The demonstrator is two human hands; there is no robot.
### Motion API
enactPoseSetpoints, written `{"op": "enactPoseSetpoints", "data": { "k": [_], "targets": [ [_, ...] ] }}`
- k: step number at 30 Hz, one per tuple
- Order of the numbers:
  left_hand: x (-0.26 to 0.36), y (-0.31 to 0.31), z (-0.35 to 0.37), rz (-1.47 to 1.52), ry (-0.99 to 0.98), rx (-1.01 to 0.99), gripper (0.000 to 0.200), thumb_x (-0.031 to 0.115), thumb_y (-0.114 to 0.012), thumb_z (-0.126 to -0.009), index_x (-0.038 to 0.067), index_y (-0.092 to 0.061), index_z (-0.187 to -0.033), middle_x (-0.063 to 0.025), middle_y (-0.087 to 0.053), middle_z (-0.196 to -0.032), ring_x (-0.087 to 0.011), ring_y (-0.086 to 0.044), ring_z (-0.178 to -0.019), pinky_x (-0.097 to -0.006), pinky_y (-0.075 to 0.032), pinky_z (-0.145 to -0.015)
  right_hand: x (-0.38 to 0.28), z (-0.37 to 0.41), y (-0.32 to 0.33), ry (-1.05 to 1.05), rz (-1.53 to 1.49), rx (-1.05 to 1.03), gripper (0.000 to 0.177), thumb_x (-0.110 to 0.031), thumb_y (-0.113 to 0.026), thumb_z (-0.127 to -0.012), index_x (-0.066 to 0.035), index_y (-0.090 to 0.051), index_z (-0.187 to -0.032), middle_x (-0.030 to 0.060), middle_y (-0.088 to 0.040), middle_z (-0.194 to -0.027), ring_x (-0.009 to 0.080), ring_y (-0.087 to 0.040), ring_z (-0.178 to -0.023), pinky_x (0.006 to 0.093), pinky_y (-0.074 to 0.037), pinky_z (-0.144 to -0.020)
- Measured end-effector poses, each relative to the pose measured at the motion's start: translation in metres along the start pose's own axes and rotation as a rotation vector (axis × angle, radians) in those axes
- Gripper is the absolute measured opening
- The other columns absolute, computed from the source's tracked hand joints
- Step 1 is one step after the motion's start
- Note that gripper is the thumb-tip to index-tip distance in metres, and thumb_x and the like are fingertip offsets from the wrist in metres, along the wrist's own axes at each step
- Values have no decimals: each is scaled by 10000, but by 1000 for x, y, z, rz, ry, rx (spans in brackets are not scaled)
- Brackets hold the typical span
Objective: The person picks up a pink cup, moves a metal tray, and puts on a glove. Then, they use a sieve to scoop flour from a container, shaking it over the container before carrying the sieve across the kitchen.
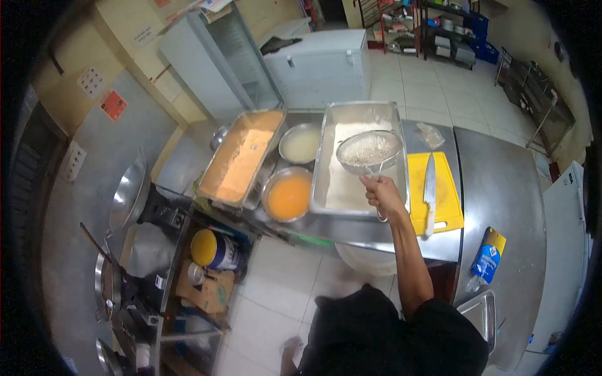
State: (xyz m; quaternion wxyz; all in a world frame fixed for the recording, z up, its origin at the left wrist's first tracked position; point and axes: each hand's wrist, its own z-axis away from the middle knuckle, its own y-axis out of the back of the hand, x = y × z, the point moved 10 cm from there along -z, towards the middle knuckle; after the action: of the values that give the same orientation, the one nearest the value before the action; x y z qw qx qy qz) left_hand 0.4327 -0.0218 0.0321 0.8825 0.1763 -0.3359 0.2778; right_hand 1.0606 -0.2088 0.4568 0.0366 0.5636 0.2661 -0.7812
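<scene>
My right hand (381,195) is wrapped round the handle of a round metal strainer (352,166). Pale crumbly bits (367,150) lie in its mesh. The strainer is above a deep metal pan (319,188) that has white powder (342,182) in it. Low in the view, beside my dark clothing, hangs my left hand (291,346); it is blurred and its fingers cannot be made out. Left of the pan are a bowl of orange liquid (290,195), a bowl of pale liquid (301,145) and a second pan (241,202) with orange powder.
A knife (429,194) rests on a yellow cutting board (446,188) right of the pan. Farther right lies a blue and yellow packet (490,255) near a metal tray (491,313). Woks (128,191) stand along the left. A white chest freezer (326,69) stands behind the counter.
</scene>
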Motion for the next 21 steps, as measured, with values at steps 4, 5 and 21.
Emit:
{"op": "enactPoseSetpoints", "data": {
  "k": [4, 5, 21],
  "targets": [
    [-40, 31, -15, 351, 31, -123, 474, 281, -363, -932, 49, -382, -1345, -161, -410, -1368, -373, -413, -1232, -537, -355, -988, 31, -11, 12, 28, 117, 63, 300, -211, -676, -836, -132, -417, -705, -82, -342, -559, 27, -298, -427, 204, -218, -368],
    [-43, 37, -17, 436, 65, -98, 465, 254, -396, -912, 32, -406, -1321, -177, -447, -1326, -391, -437, -1201, -560, -367, -963, 24, -9, 18, 16, 226, 126, 307, -209, -678, -833, -144, -411, -697, -83, -339, -554, 32, -290, -425, 205, -218, -372],
    [-31, 6, 0, -260, -148, -64, 420, 161, -553, -859, 42, -489, -1257, -150, -546, -1205, -308, -541, -1089, -448, -454, -899, -3, 9, -13, -54, 4, -45, 334, -258, -659, -853, -149, -398, -676, -74, -359, -576, 37, -318, -454, 210, -243, -402]
  ]
}}
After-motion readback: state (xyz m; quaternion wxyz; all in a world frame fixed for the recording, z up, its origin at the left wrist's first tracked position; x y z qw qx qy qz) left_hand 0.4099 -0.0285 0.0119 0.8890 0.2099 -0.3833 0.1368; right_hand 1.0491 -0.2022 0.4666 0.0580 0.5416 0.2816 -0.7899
